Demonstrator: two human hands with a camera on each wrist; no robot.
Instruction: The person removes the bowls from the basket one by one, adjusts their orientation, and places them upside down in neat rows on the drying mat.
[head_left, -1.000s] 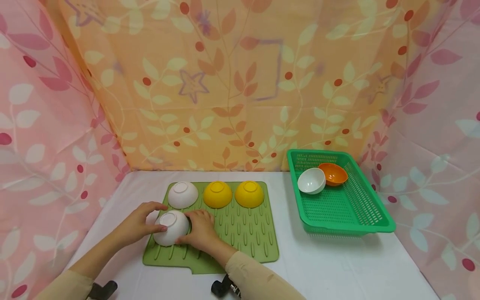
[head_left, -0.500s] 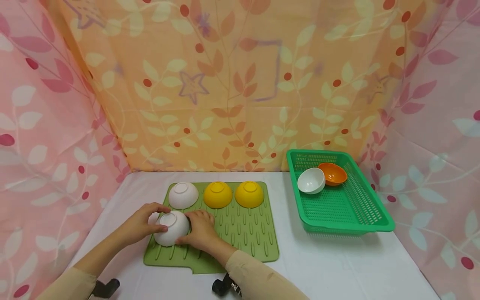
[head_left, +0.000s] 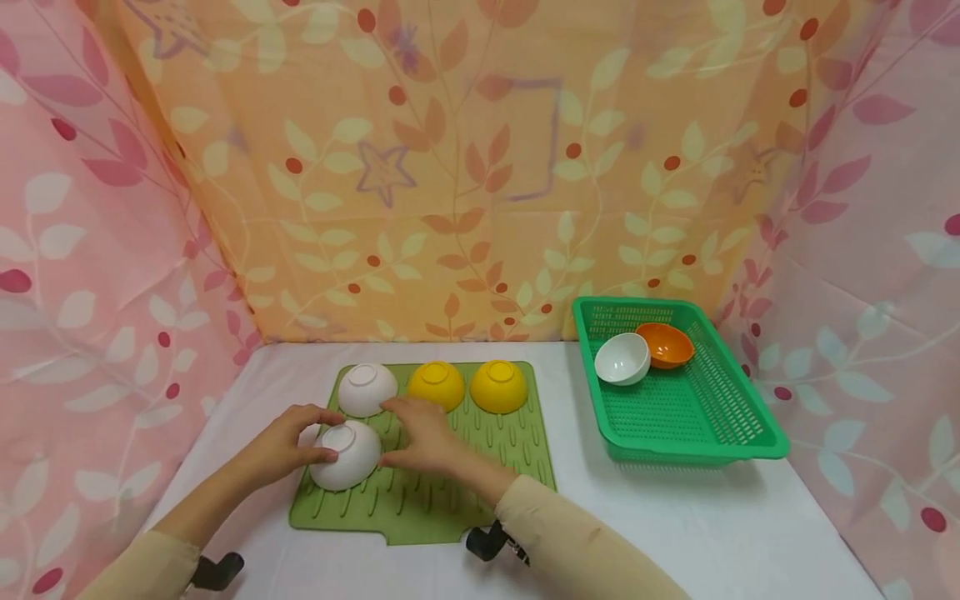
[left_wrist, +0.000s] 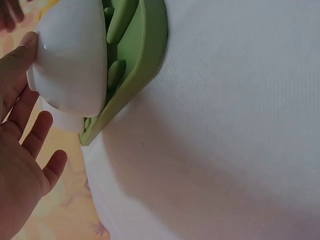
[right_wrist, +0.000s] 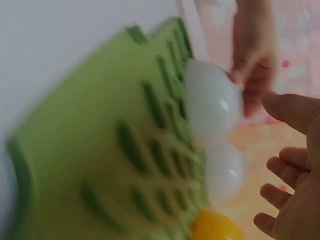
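Stretching beneath the left hand (head_left: 277,448) and right hand (head_left: 431,438), the white bench (head_left: 645,533) is topped by a green mat (head_left: 423,527). A green basket (head_left: 693,452) is placed well to their right. By the left hand, an upturned white bowl (head_left: 347,468) is pinched at its base on the mat; the right hand is held spread just beside it, nothing gripped. Beyond the hands, a second white bowl (head_left: 366,392) and two yellow bowls (head_left: 498,387) are set rim-down; in the basket, a third white bowl (head_left: 622,362) and an orange bowl (head_left: 667,346) are held.
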